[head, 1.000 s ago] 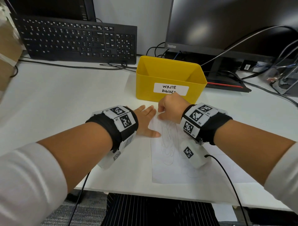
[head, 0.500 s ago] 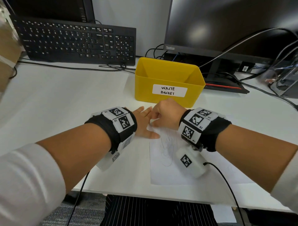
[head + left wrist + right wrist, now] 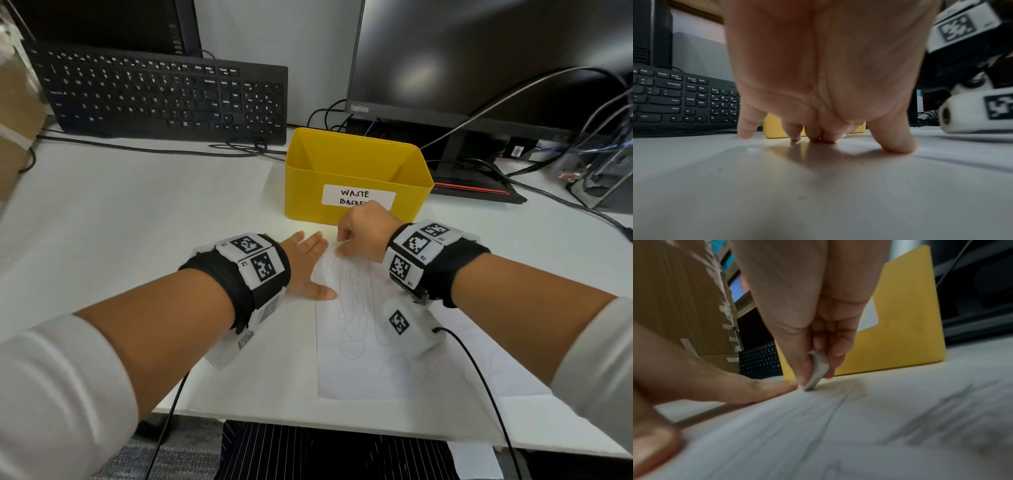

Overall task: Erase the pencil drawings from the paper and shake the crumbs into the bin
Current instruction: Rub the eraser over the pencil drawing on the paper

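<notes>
black keyboard (image 3: 164, 99) far left on white desk (image 3: 120, 212) | dark monitor (image 3: 479, 58) far right | cables (image 3: 548, 192) beside it | cardboard box (image 3: 17, 102) at left edge

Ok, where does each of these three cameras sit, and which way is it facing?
Head: worn high, looks down at paper and yellow bin; both forearms show.
Left wrist: low under left hand, faces keyboard; fingers pressed on the desk.
Right wrist: low under right hand, facing the bin; it pinches an eraser on the paper.
Shared: every view shows the bin.
</notes>
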`<state>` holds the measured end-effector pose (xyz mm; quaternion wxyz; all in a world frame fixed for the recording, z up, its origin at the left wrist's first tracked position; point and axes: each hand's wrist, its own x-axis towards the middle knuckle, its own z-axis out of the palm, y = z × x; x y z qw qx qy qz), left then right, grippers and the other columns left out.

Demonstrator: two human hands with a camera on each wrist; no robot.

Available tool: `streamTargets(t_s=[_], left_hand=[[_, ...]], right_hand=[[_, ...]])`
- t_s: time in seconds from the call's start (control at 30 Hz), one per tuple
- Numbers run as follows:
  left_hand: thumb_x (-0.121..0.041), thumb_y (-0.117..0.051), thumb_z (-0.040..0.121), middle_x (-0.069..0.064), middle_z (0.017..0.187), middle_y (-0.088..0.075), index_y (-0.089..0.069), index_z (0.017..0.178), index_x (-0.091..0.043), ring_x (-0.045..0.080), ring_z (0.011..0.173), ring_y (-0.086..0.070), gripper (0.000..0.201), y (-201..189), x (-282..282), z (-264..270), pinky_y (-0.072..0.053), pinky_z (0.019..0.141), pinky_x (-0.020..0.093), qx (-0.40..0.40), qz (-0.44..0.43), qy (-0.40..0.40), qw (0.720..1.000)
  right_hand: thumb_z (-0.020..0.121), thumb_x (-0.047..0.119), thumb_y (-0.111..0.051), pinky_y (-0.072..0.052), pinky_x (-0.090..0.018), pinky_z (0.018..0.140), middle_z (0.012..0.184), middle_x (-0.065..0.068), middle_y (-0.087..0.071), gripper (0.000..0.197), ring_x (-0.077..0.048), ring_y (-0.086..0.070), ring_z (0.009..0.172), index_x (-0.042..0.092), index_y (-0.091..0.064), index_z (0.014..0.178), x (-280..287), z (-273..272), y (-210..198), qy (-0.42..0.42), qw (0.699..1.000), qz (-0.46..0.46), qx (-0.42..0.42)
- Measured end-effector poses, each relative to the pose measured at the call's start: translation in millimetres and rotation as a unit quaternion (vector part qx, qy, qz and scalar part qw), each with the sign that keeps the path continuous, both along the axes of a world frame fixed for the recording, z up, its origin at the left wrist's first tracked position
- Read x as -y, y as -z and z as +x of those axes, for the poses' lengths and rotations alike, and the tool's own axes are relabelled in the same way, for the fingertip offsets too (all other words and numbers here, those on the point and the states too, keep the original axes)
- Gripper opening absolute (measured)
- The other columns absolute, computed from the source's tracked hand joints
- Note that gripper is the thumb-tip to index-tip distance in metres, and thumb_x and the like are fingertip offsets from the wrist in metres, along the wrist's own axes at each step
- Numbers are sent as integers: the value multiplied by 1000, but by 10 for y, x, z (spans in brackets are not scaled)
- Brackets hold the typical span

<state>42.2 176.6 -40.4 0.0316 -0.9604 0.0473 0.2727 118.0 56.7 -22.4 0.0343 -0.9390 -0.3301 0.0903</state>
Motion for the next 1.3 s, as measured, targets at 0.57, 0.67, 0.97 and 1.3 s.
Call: streamTargets(t_s=[0.57, 0.67, 0.97, 1.3], left_hand=[[-65, -33, 89, -1, 157, 18, 12, 150, -15, 22, 146, 10, 91, -35, 21, -11, -7, 115, 46, -2, -2, -4, 1000], [-65, -33, 89, -1, 157, 18, 13, 150, -15, 22, 146, 10, 91, -46, 25, 1, -7, 115, 46, -6, -2, -5, 1000], [-68, -33, 87, -2, 157, 17, 12, 149, -28, 24, 146, 8, 87, 5, -10, 43, -6, 112, 58, -5, 1, 7, 1000], [-72, -33, 84, -8, 157, 18, 10, 150, -24, 22, 145, 13, 92, 34, -26, 70, -3, 112, 61, 4, 12, 16, 1000]], right_hand=[[84, 20, -64, -50, -28, 86, 110, -7, -65, 25, -21, -59, 104, 9, -67, 106, 30, -15, 12, -13, 1000, 0, -11], [84, 23, -66, -49, -25, 84, 106, -5, -68, 25, -18, -60, 102, 9, -69, 105, 69, -25, -19, -11, 1000, 11, -25], [85, 23, -63, -49, -28, 83, 105, -7, -67, 21, -22, -59, 102, 10, -69, 101, 68, 24, 17, 43, 999, 18, -4], [84, 22, -63, -46, -26, 85, 108, -6, -67, 24, -20, -58, 107, 9, -68, 104, 71, -69, 18, 15, 999, 37, -15]])
